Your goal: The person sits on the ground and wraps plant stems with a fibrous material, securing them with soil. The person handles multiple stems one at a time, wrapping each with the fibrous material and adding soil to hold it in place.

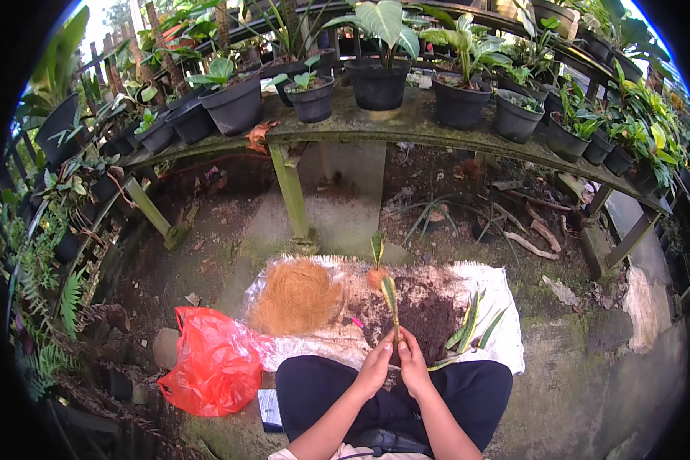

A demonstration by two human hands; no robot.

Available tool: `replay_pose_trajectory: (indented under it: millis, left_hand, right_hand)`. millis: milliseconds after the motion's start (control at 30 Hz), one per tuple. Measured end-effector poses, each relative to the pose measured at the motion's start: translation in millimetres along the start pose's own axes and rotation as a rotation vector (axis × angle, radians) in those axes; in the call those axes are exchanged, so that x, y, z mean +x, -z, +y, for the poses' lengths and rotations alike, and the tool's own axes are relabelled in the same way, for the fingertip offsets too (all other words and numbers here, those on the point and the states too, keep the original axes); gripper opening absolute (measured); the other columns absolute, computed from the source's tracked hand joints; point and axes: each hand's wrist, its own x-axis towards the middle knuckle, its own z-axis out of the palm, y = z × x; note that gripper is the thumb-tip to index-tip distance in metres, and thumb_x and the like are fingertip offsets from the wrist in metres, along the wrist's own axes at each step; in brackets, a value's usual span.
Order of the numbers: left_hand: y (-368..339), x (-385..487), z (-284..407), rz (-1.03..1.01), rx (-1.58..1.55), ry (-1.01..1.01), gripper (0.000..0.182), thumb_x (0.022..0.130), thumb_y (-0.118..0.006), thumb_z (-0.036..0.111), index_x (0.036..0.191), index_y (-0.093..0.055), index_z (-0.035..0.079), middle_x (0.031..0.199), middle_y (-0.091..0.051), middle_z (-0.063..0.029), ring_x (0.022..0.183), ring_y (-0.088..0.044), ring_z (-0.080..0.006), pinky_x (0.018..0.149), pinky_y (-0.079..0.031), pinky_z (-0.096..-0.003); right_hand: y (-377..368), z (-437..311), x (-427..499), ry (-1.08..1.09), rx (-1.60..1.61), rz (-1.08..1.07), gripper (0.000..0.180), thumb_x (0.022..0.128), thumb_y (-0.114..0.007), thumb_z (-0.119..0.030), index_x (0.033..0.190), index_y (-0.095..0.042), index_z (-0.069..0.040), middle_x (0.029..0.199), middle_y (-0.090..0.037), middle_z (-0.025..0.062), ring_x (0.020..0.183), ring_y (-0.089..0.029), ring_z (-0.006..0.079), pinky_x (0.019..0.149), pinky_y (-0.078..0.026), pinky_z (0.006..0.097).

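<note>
Between my left hand (376, 363) and my right hand (413, 365), a variegated snake plant leaf (390, 293) stands upright, its lower end pinched by the fingers of both. Whatever is at its base is mostly hidden by my hands. Just beyond the leaf tip sits a small brown ball (375, 279), apparently of coconut fibre, with another snake plant leaf (377, 252) rising from it. Dark soil (425, 316) is heaped on a white woven sack (503, 287) before me. More snake plant leaves (468, 325) lie right of the soil. Loose coconut fibre (296, 296) is piled at the left.
A red plastic bag (213, 362) rests left of my knee, beside a flat phone-like object (271, 410). A small pink item (357, 322) lies near the soil. Beyond, a mossy bench (345, 129) on posts carries several potted plants (378, 83). Dry branches (532, 244) lie beneath it.
</note>
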Motion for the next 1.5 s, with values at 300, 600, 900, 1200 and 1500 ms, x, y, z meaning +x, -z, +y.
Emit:
replay_pose_trajectory:
  millis: [300, 600, 900, 1200, 1500]
  left_hand:
    - [38.2, 26.4, -35.0, 0.145, 0.198, -0.074, 0.047, 0.107, -0.033, 0.037, 0.134, -0.052, 0.004, 0.137, -0.055, -0.0126, 0.132, -0.046, -0.0241, 0.113, -0.03, -0.0381]
    - [53.6, 46.2, -92.9, 0.27, -0.204, 0.201, 0.063, 0.103, -0.029, 0.055, 0.139, -0.049, 0.007, 0.136, -0.055, -0.0107, 0.123, -0.052, -0.0191, 0.109, -0.036, -0.038]
    - [48.4, 62.0, -86.3, 0.199, -0.757, 0.283, 0.082, 0.096, -0.03, 0.07, 0.146, -0.039, 0.006, 0.145, -0.046, -0.0145, 0.127, -0.048, -0.025, 0.108, -0.039, -0.0399]
    - [53.2, 79.4, -84.8, 0.686, -0.777, 0.381, 0.039, 0.101, -0.053, 0.044, 0.075, -0.044, 0.016, 0.064, -0.041, 0.0044, 0.056, -0.04, -0.0074, 0.052, -0.038, -0.0244]
    - [58.1, 86.2, -103.0, 0.574, -0.785, 0.391, 0.029, 0.098, -0.059, 0.035, 0.079, -0.048, 0.016, 0.066, -0.045, 0.004, 0.061, -0.046, -0.0077, 0.054, -0.041, -0.0259]
  right_hand:
    - [8.4, 28.8, 22.0, -0.28, 0.139, -0.056, 0.024, 0.092, -0.071, -0.027, 0.095, -0.059, -0.006, 0.074, -0.057, -0.0025, 0.061, -0.053, 0.0065, 0.053, -0.043, 0.0251]
    - [-7.0, 40.8, 42.9, -0.236, -0.018, -0.024, 0.019, 0.089, -0.07, -0.02, 0.096, -0.061, -0.004, 0.084, -0.063, 0.0014, 0.074, -0.055, 0.0088, 0.067, -0.045, 0.026]
    - [-57.0, 73.2, 59.5, 0.195, -0.67, 0.209, 0.058, 0.097, -0.048, -0.051, 0.14, -0.043, -0.012, 0.148, -0.029, 0.0227, 0.138, -0.025, 0.0425, 0.11, -0.019, 0.0577]
    - [-69.1, 74.7, 93.3, 0.283, -0.58, 0.436, 0.062, 0.102, -0.025, -0.054, 0.134, -0.047, -0.006, 0.146, -0.035, 0.0213, 0.135, -0.029, 0.0393, 0.11, -0.018, 0.0535]
    - [-57.5, 93.9, 98.3, 0.258, -0.537, 0.377, 0.065, 0.103, -0.022, -0.054, 0.131, -0.049, -0.003, 0.137, -0.044, 0.0196, 0.128, -0.04, 0.0347, 0.108, -0.027, 0.0466]
